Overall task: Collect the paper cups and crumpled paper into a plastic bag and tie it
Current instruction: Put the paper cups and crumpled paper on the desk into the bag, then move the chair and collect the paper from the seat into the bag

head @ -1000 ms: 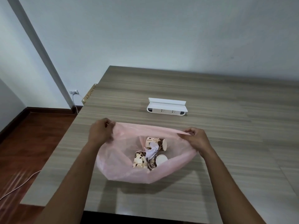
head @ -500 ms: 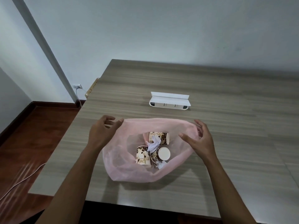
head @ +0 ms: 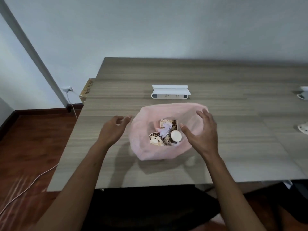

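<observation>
Left hand (head: 112,130) and right hand (head: 202,131) hover either side of the pink bag (head: 145,147) — fingers loose, gripping nothing. Bag sits open on the counter (head: 233,147), cups (head: 155,139) and crumpled paper (head: 165,131) inside. Beyond — a white box (head: 170,94).

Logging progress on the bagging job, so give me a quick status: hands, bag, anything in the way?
Left hand open, beside the bag. Right hand open, over its rim. Pink plastic bag untied, mouth open, paper cups and crumpled paper inside. Nothing blocking.

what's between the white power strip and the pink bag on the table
Nothing: in the head view only bare table separates the power strip from the bag.
</observation>
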